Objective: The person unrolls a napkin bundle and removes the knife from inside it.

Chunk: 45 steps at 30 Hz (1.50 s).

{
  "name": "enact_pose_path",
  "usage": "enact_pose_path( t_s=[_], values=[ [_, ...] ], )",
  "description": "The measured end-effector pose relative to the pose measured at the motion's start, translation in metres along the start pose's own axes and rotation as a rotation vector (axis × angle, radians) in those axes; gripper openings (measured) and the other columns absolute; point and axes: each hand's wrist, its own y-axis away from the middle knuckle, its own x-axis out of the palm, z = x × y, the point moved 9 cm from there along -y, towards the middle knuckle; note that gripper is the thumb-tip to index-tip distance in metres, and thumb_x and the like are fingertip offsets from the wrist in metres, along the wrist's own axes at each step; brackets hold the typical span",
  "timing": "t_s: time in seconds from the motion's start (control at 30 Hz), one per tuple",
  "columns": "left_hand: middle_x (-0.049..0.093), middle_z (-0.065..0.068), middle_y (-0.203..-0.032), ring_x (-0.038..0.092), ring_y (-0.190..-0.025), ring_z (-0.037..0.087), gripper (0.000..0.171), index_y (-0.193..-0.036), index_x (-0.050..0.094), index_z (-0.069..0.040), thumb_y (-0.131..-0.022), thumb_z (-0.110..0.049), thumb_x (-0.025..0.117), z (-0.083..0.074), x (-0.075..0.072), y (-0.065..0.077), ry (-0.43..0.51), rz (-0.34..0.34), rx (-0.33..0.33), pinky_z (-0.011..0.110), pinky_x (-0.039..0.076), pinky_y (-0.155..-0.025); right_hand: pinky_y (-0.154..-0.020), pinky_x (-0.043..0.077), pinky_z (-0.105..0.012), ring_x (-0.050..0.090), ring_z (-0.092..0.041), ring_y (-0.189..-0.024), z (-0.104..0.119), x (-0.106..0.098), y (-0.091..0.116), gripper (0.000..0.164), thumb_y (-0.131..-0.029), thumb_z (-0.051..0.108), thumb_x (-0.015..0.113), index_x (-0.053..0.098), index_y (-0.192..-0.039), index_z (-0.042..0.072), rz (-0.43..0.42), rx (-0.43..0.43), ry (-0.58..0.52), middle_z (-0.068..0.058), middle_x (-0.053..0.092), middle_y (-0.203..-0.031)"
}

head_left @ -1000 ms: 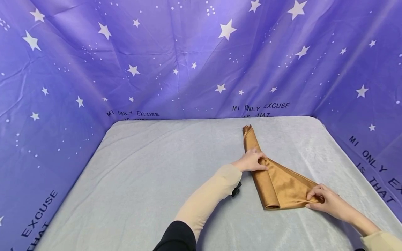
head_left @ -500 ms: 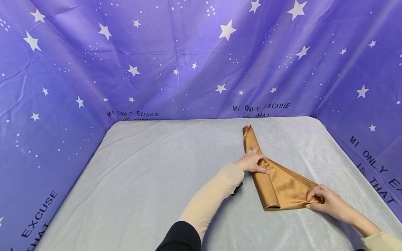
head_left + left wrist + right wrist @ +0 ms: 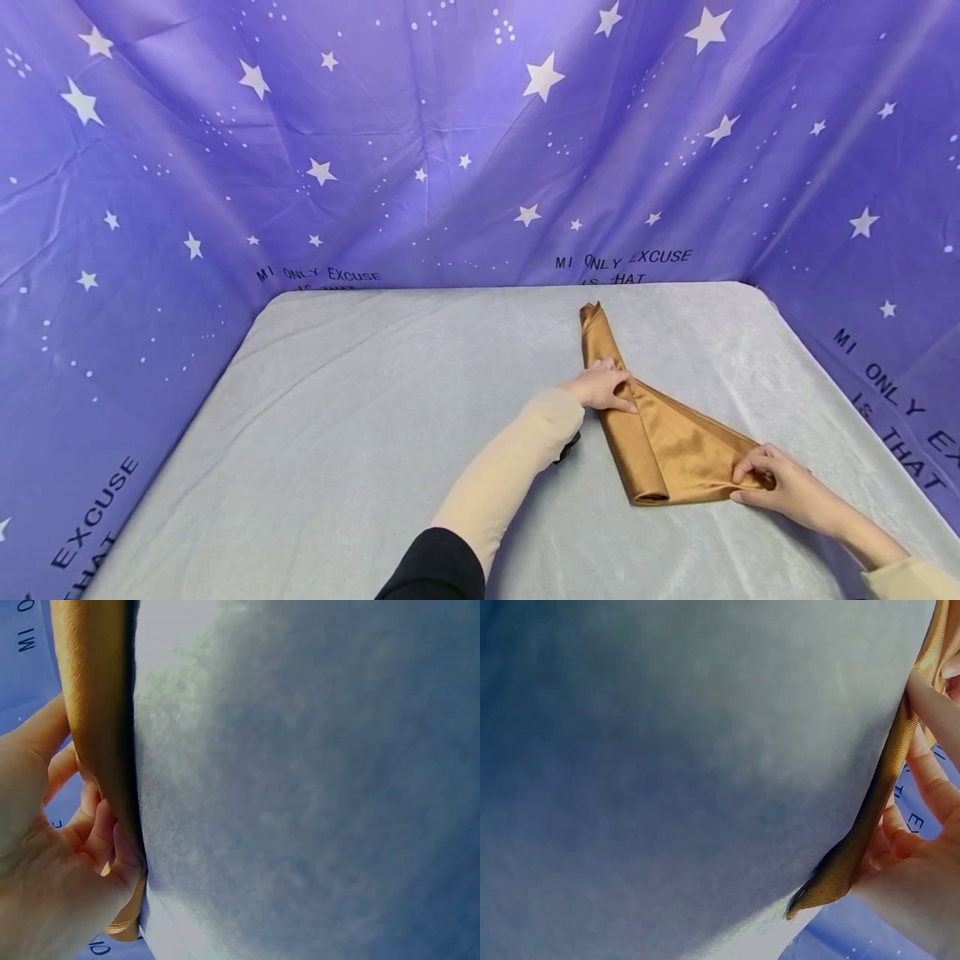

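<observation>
My left hand (image 3: 604, 388) grips the rolled part of the brown cloth (image 3: 686, 446); my right hand (image 3: 787, 490) pinches its flat corner; the cloth lies partly rolled on the right side of the grey counter (image 3: 337, 433); a purple curtain (image 3: 427, 150) hangs behind.

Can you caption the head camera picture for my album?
Left hand and right hand hold a partly rolled, shiny brown cloth on gray fabric.

From my head, one camera looks forward and down over the table (image 3: 337, 417) toward the purple curtain (image 3: 420, 125), from farther away. On my wrists, two cameras look closely, turned sideways, along my left hand (image 3: 52, 844) and my right hand (image 3: 922, 862); every view shares the brown cloth (image 3: 690, 446).
</observation>
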Motion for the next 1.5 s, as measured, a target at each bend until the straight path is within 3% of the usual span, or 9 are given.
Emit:
enact_pose_path(
  t_s=[0.27, 0.57, 0.77, 0.9, 1.0, 1.5],
  values=[
    [0.04, -0.006, -0.099, 0.035, -0.093, 0.007, 0.023, -0.104, 0.058, -0.03, -0.084, -0.041, 0.054, 0.003, 0.002, -0.003, 0.019, 0.032, -0.023, 0.015, 0.028, -0.075, -0.061, 0.029, -0.015, 0.037, 0.002, -0.073, 0.0, 0.001, 0.001, 0.031, -0.06, -0.001, 0.076, 0.055, -0.074, 0.017, -0.001, 0.001, 0.002, 0.008, 0.046, -0.08],
    [0.044, -0.007, -0.096, 0.038, -0.096, 0.008, 0.016, -0.095, 0.06, -0.026, -0.084, -0.037, 0.056, 0.001, -0.002, 0.001, 0.045, -0.033, -0.013, 0.015, 0.029, -0.075, -0.061, 0.029, -0.014, 0.037, 0.002, -0.074, 0.0, 0.001, 0.0, 0.032, -0.06, -0.002, 0.076, 0.055, -0.074, 0.017, 0.001, 0.004, 0.009, 0.007, 0.046, -0.08],
    [0.05, -0.005, -0.093, 0.039, -0.112, 0.012, 0.012, -0.088, 0.061, -0.021, -0.083, -0.031, 0.059, 0.001, -0.008, 0.005, 0.132, -0.098, 0.038, 0.018, 0.028, -0.088, -0.061, 0.029, -0.013, 0.038, 0.002, -0.074, 0.0, 0.001, 0.001, 0.032, -0.06, -0.003, 0.075, 0.055, -0.074, 0.017, 0.006, -0.002, -0.002, 0.007, 0.046, -0.08],
    [0.05, -0.006, -0.084, 0.043, -0.097, 0.008, 0.011, -0.086, 0.062, -0.019, -0.082, -0.029, 0.061, 0.003, -0.013, 0.009, 0.157, -0.146, 0.079, 0.013, 0.029, -0.081, -0.061, 0.029, -0.013, 0.037, 0.002, -0.074, 0.001, 0.0, 0.0, 0.032, -0.06, -0.002, 0.076, 0.055, -0.074, 0.017, 0.0, -0.006, 0.0, 0.008, 0.046, -0.081],
    [0.046, -0.006, -0.08, 0.038, -0.079, 0.006, 0.011, -0.086, 0.062, -0.018, -0.081, -0.028, 0.062, 0.005, -0.016, 0.014, 0.173, -0.162, 0.108, 0.011, 0.028, -0.069, -0.061, 0.029, -0.014, 0.037, 0.003, -0.073, 0.001, 0.0, 0.0, 0.032, -0.059, -0.001, 0.076, 0.055, -0.074, 0.018, -0.007, -0.004, 0.009, 0.008, 0.046, -0.08],
    [0.047, -0.005, -0.082, 0.039, -0.078, 0.005, 0.009, -0.083, 0.061, -0.016, -0.085, -0.025, 0.059, 0.02, -0.03, 0.042, 0.26, -0.193, 0.153, 0.011, 0.03, -0.068, -0.061, 0.029, -0.014, 0.037, 0.002, -0.074, 0.005, 0.0, 0.0, 0.034, -0.058, -0.004, 0.076, 0.055, -0.074, 0.017, -0.017, -0.037, -0.005, 0.007, 0.046, -0.08]
  ],
)
